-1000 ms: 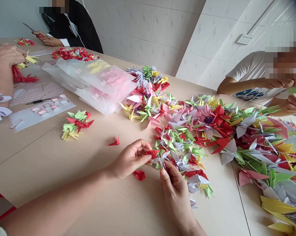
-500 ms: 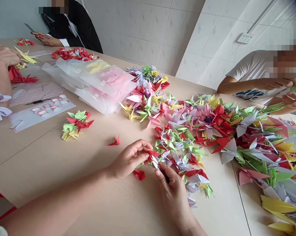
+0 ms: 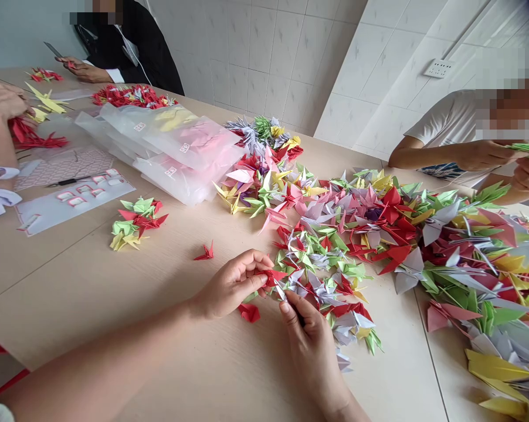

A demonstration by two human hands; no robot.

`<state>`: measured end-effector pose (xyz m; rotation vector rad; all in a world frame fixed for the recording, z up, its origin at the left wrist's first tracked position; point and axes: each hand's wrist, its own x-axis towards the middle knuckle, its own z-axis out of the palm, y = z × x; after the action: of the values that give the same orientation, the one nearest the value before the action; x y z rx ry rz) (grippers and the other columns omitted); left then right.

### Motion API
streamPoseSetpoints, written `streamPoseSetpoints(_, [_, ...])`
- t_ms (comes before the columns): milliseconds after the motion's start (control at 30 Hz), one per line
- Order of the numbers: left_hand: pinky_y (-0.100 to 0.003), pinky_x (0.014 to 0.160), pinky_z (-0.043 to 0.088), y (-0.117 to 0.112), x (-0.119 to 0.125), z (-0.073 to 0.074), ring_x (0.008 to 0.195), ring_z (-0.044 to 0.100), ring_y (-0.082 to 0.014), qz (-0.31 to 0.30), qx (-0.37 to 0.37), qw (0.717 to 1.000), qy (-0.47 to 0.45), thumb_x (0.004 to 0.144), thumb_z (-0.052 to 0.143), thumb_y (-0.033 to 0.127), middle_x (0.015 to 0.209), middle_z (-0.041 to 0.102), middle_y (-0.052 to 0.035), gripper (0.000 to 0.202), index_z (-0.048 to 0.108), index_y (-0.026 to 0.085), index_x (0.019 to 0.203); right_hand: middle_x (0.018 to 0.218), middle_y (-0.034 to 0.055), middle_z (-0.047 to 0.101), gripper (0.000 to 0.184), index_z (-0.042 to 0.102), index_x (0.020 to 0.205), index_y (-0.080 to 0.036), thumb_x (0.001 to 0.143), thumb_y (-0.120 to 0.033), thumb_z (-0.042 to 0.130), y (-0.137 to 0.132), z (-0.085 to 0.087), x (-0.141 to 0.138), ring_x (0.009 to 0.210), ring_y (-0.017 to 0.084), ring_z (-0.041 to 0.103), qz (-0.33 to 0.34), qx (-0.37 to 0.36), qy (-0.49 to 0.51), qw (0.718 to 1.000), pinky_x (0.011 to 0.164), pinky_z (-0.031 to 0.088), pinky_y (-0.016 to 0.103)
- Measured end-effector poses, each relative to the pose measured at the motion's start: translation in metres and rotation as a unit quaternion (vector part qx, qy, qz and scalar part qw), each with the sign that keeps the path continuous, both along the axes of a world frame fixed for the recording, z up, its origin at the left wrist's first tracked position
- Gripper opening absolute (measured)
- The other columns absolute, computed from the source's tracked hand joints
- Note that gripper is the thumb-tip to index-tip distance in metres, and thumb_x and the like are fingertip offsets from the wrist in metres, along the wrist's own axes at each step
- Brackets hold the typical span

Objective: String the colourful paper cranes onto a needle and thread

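Observation:
My left hand (image 3: pixel 229 287) pinches a red paper crane (image 3: pixel 274 276) between thumb and fingers, just above the table. In my right hand (image 3: pixel 312 346) is a slim dark-handled tool with a pointed silvery tip (image 3: pixel 281 291); its exact kind is hard to make out. That tip meets or nearly meets the crane's lower right side. Below my left hand lies a folded red paper piece (image 3: pixel 249 312). A small red crane (image 3: pixel 205 251) sits apart, beyond my left wrist. Close behind both hands spread rows of green, lilac and red cranes (image 3: pixel 321 258).
A large heap of mixed paper cranes (image 3: pixel 480 252) covers the right side. Translucent plastic bags (image 3: pixel 176 152) lie further back, near a paper sheet (image 3: pixel 71 205) with a pen (image 3: pixel 73 181). Co-workers' hands (image 3: pixel 488 155) hold green paper at right; others sit at left.
The silvery tip has drawn back slightly from the crane and shows at a different angle. At right, the co-worker's green paper has turned; the hand at far left has shifted left.

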<state>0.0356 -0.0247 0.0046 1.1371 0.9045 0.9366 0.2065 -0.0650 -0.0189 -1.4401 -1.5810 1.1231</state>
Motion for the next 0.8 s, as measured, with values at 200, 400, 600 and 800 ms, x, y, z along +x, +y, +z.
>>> streamPoseSetpoints(200, [-0.026, 0.065, 0.044, 0.000, 0.000, 0.000, 0.073, 0.054, -0.0129, 0.005, -0.001, 1.000, 0.003, 0.082, 0.052, 0.026, 0.090, 0.058, -0.0038, 0.015, 0.051, 0.019, 0.095, 0.066, 0.0008, 0.054, 0.025, 0.062, 0.084, -0.016, 0.086, -0.038, 0.049, -0.001, 0.000, 0.001, 0.066, 0.016, 0.050, 0.000, -0.008, 0.015, 1.000, 0.058, 0.039, 0.023])
streamPoseSetpoints(400, [-0.026, 0.064, 0.045, 0.000, 0.001, 0.003, 0.070, 0.054, -0.0120, 0.015, 0.015, 1.000, 0.011, 0.081, 0.052, 0.026, 0.085, 0.057, -0.0027, 0.013, 0.051, 0.018, 0.092, 0.069, 0.0008, 0.056, 0.025, 0.062, 0.090, -0.016, 0.087, -0.036, 0.048, 0.003, 0.003, -0.001, 0.063, 0.014, 0.047, -0.028, 0.002, 0.025, 0.999, 0.057, 0.038, 0.023])
streamPoseSetpoints(600, [-0.024, 0.061, 0.045, -0.001, -0.001, -0.001, 0.066, 0.053, -0.0108, 0.076, 0.074, 0.991, 0.081, 0.081, 0.054, 0.029, 0.081, 0.056, -0.0010, 0.013, 0.053, 0.017, 0.088, 0.069, 0.0005, 0.055, 0.026, 0.061, 0.095, -0.014, 0.086, -0.035, 0.048, 0.005, 0.007, -0.005, 0.062, 0.013, 0.046, -0.070, 0.045, 0.060, 0.995, 0.057, 0.039, 0.022])
streamPoseSetpoints(800, [-0.023, 0.060, 0.045, 0.002, 0.000, -0.009, 0.065, 0.055, -0.0120, 0.132, 0.156, 0.971, 0.128, 0.080, 0.054, 0.027, 0.076, 0.058, -0.0008, 0.013, 0.054, 0.017, 0.089, 0.069, -0.0007, 0.051, 0.025, 0.058, 0.092, -0.015, 0.086, -0.036, 0.047, 0.004, 0.006, -0.006, 0.064, 0.013, 0.044, -0.073, 0.076, 0.082, 0.991, 0.059, 0.037, 0.022])
